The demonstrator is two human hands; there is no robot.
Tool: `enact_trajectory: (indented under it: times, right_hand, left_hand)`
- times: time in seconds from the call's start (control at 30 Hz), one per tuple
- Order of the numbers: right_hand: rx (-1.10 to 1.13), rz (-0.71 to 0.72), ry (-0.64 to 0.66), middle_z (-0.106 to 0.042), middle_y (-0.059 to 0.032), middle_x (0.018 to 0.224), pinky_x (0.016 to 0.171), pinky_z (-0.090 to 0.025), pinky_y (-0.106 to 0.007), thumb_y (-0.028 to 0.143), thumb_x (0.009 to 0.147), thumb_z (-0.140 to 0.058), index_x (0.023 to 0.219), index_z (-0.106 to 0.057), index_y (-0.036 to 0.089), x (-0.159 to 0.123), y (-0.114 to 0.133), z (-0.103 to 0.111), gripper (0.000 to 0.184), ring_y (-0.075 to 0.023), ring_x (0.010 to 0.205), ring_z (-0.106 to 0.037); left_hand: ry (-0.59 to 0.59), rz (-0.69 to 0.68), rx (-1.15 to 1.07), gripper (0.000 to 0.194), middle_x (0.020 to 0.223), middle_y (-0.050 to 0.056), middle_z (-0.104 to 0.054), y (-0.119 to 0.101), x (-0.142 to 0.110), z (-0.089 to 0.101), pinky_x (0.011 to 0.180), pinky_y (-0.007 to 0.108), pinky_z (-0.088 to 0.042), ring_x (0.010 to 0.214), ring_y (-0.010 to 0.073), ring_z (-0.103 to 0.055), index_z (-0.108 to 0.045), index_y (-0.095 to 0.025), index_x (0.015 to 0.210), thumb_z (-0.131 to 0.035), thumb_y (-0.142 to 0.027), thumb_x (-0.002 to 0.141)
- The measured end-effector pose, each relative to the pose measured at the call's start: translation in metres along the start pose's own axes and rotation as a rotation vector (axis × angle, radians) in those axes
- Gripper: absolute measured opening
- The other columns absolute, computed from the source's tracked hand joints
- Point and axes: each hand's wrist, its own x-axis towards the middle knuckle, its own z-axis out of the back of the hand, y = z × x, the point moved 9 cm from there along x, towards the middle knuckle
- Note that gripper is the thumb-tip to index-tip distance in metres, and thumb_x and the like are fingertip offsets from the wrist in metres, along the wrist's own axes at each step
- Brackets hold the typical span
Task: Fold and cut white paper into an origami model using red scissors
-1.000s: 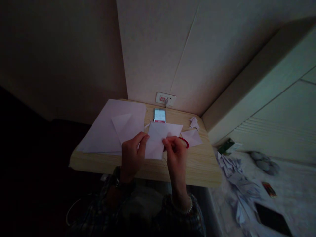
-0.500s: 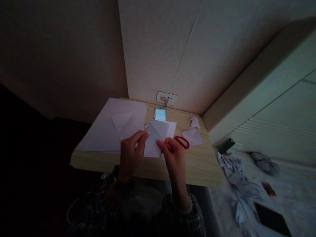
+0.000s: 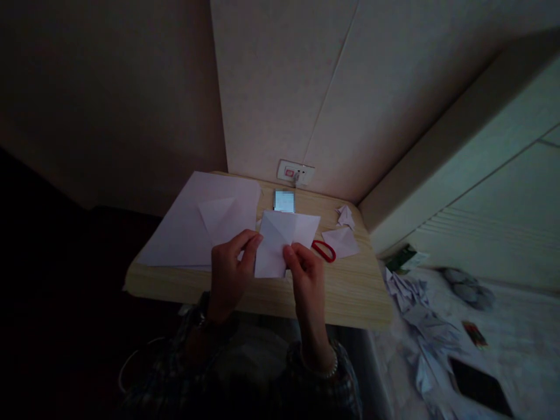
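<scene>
Between my two hands is a creased sheet of white paper [image 3: 273, 251], raised over the small wooden table [image 3: 350, 297]. My left hand [image 3: 234, 262] pinches its left edge between thumb and fingers. On the right side my right hand [image 3: 306, 265] grips it, thumb on top. A flap spreads out at the sheet's upper right. Just beyond my right hand lie red-handled scissors [image 3: 324, 251], their blades hidden. A folded white square of paper [image 3: 341, 242] rests to the right of them, with a small folded paper figure [image 3: 345, 216] behind it.
A stack of large white sheets [image 3: 175, 233] covers the table's left part, a folded piece [image 3: 216, 216] on it. A lit phone [image 3: 284, 201] stands below the wall socket [image 3: 296, 172]. Right of the table, crumpled papers [image 3: 429, 326] and a dark tablet-like object [image 3: 480, 385] lie on a bed.
The paper's upper right flap has swung further out to the right. My right hand has shifted slightly on the sheet; my left hand still pinches the left edge.
</scene>
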Motion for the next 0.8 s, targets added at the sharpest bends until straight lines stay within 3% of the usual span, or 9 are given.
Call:
enact_trajectory:
  times: [0.2, 0.37, 0.6, 0.7, 0.8]
  right_hand:
    - [0.039, -0.095, 0.102, -0.056, 0.0033, 0.052, 0.047, -0.038, -0.023, 0.042, 0.079, -0.058, 0.061, -0.056, 0.02, -0.001, -0.008, -0.011, 0.028, -0.0129, 0.049, -0.051]
    - [-0.03, -0.086, 0.021, -0.06, 0.0022, 0.051, 0.045, -0.041, -0.023, 0.041, 0.081, -0.058, 0.064, -0.061, 0.02, -0.002, -0.004, -0.006, 0.028, -0.0146, 0.047, -0.057]
    - [0.009, -0.098, 0.066, -0.065, 0.0009, 0.054, 0.05, -0.047, -0.022, 0.035, 0.079, -0.061, 0.064, -0.06, 0.019, -0.003, -0.007, -0.015, 0.022, -0.0152, 0.05, -0.063]
    - [-0.029, -0.081, 0.017, -0.064, 0.0021, 0.051, 0.05, -0.045, -0.02, 0.032, 0.08, -0.06, 0.067, -0.061, 0.019, -0.004, -0.006, -0.014, 0.019, -0.0138, 0.048, -0.063]
    - [0.025, -0.097, 0.065, -0.066, 0.0018, 0.055, 0.051, -0.046, -0.02, 0.031, 0.08, -0.06, 0.071, -0.062, 0.019, -0.005, -0.007, -0.022, 0.015, -0.0141, 0.051, -0.065]
  left_hand:
    - [-0.051, 0.044, -0.054, 0.023, 0.053, -0.004, -0.049, 0.009, -0.001, 0.003, 0.051, 0.021, -0.035, 0.05, 0.0103, -0.046, -0.054, -0.019, 0.065, -0.048, -0.026, 0.086]
    - [-0.035, 0.101, -0.111, 0.024, 0.051, -0.004, -0.046, 0.015, -0.001, 0.001, 0.05, 0.021, -0.034, 0.05, 0.011, -0.045, -0.052, -0.019, 0.063, -0.048, -0.027, 0.086]
    - [-0.077, 0.146, -0.154, 0.027, 0.053, -0.004, -0.038, 0.02, 0.001, 0.003, 0.048, 0.022, -0.03, 0.052, 0.0106, -0.038, -0.046, -0.019, 0.059, -0.048, -0.027, 0.086]
    - [-0.153, 0.107, -0.114, 0.027, 0.053, -0.005, -0.037, 0.019, 0.0, 0.007, 0.048, 0.021, -0.029, 0.051, 0.0099, -0.038, -0.045, -0.019, 0.06, -0.048, -0.026, 0.086]
    - [-0.278, 0.021, -0.014, 0.021, 0.056, -0.004, -0.046, 0.012, -0.003, 0.015, 0.051, 0.02, -0.031, 0.052, 0.0096, -0.042, -0.05, -0.019, 0.066, -0.048, -0.024, 0.086]
